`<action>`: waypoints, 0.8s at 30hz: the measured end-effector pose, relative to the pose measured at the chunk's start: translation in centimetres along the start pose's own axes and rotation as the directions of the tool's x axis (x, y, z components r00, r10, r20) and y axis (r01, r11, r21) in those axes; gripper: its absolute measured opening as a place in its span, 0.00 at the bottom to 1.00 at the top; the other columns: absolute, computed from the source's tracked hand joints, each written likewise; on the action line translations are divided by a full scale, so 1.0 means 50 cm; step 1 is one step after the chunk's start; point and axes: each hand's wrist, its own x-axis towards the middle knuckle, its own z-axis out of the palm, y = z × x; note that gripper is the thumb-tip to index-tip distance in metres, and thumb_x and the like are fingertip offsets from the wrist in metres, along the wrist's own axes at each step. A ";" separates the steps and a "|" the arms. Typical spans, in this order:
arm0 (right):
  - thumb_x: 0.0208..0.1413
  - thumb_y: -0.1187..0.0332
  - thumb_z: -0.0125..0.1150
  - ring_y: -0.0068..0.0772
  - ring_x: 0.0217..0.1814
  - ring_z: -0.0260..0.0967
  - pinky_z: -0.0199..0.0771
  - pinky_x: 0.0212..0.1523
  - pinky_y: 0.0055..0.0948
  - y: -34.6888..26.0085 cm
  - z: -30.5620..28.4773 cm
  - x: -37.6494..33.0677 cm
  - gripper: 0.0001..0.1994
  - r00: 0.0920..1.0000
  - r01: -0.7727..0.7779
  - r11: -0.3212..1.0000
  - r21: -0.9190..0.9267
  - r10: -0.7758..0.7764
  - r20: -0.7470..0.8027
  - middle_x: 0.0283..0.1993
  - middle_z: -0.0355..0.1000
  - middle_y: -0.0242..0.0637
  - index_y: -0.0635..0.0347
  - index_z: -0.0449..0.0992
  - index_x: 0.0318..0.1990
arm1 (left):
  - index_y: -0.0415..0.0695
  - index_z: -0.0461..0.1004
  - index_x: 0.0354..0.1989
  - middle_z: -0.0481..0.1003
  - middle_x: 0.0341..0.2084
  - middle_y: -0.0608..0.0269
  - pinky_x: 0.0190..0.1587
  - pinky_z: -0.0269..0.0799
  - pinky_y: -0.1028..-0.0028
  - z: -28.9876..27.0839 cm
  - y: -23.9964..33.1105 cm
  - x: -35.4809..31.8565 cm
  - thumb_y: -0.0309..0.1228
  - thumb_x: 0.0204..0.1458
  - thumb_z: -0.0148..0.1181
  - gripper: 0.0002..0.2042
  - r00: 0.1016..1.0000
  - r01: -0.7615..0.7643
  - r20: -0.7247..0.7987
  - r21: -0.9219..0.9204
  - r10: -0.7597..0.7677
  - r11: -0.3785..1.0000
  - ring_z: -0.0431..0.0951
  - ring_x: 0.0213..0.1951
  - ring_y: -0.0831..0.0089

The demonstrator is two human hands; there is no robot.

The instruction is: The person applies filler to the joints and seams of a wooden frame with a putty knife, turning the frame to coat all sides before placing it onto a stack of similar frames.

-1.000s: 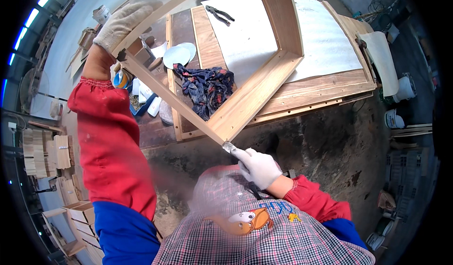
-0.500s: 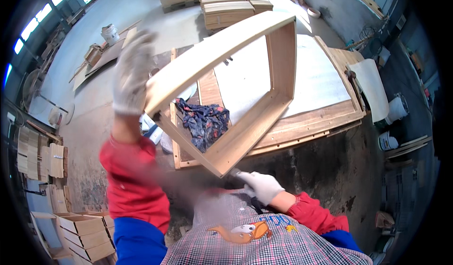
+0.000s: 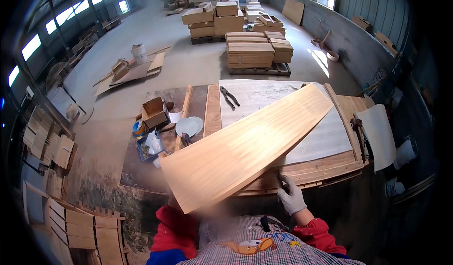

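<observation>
So the big pale wooden board (image 3: 247,149) is smack in the middle of the frame, broad face toward the camera. Its long axis runs on a diagonal — one end down at lower left, the other pointing to the upper right, over the white sheet (image 3: 325,144) on the workbench (image 3: 311,171). The lower-left end sticks out past the bench's near edge. Can't tell whether any of it touches the bench.

Left hand is hidden behind that lower-left end, only the red sleeve (image 3: 178,227) shows, so no idea how its grip is. The gloved right hand (image 3: 292,200), lower right of center, has its fingers curled round a slim dark tool (image 3: 281,182) — pretty much closed on it, just beside the board's lower edge.

Pliers (image 3: 230,98) lie above the board, and left of it there's a cardboard box (image 3: 155,113) and white discs (image 3: 188,126).
</observation>
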 end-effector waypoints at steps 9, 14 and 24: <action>0.57 0.74 0.54 0.21 0.21 0.64 0.68 0.22 0.22 0.000 -0.137 0.098 0.25 0.996 -0.011 0.977 0.214 -0.009 0.091 0.27 0.64 0.31 0.59 0.60 0.63 | 0.46 0.59 0.65 0.66 0.58 0.60 0.56 0.67 0.66 0.181 0.151 -0.091 0.54 0.62 0.40 0.30 0.960 -0.161 -0.199 0.189 0.199 0.969 0.69 0.55 0.65; 0.56 0.74 0.55 0.22 0.23 0.66 0.68 0.22 0.22 0.002 -0.176 0.123 0.26 0.985 -0.071 0.962 0.264 0.027 0.169 0.28 0.65 0.32 0.59 0.60 0.64 | 0.47 0.60 0.64 0.66 0.59 0.62 0.61 0.62 0.62 0.279 0.149 -0.124 0.52 0.60 0.47 0.29 0.989 -0.147 -0.070 -0.289 0.132 0.946 0.66 0.59 0.65; 0.57 0.73 0.54 0.21 0.22 0.65 0.68 0.20 0.22 -0.016 -0.184 0.117 0.25 0.971 -0.094 0.950 0.296 0.022 0.237 0.30 0.66 0.33 0.59 0.60 0.64 | 0.42 0.67 0.48 0.74 0.38 0.62 0.36 0.76 0.74 0.508 0.145 -0.018 0.30 0.59 0.56 0.11 0.983 -0.179 -0.054 -0.094 0.174 0.979 0.77 0.37 0.73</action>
